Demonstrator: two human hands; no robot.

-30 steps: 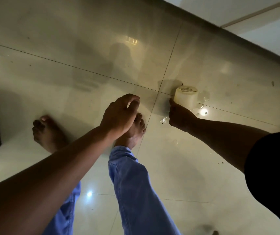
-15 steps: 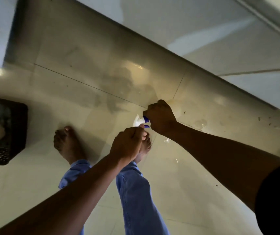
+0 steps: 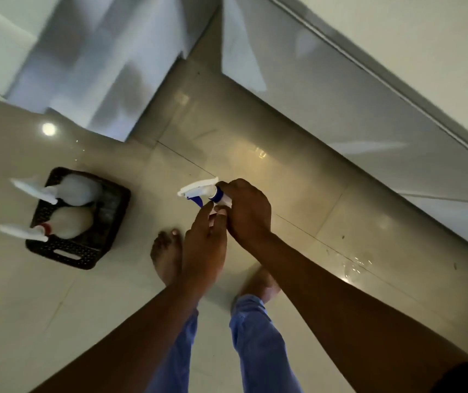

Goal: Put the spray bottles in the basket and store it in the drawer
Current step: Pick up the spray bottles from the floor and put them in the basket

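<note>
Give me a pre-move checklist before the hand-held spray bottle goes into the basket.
1. Grip on the white spray bottle with blue trigger and collar: right hand wraps the neck. Ok.
2. Left hand role: fingertips touch below the trigger; whether it bears weight, cannot tell.
3. Dark perforated plastic basket upright on the glossy tiled floor: ok.
4. Free room in basket: two white bottles fill the left part, the right strip looks bare. Ok, tight.
5. Path from hands to basket: bare floor between. Ok.
6. Drawer state: cannot tell, no drawer identifiable.
</note>
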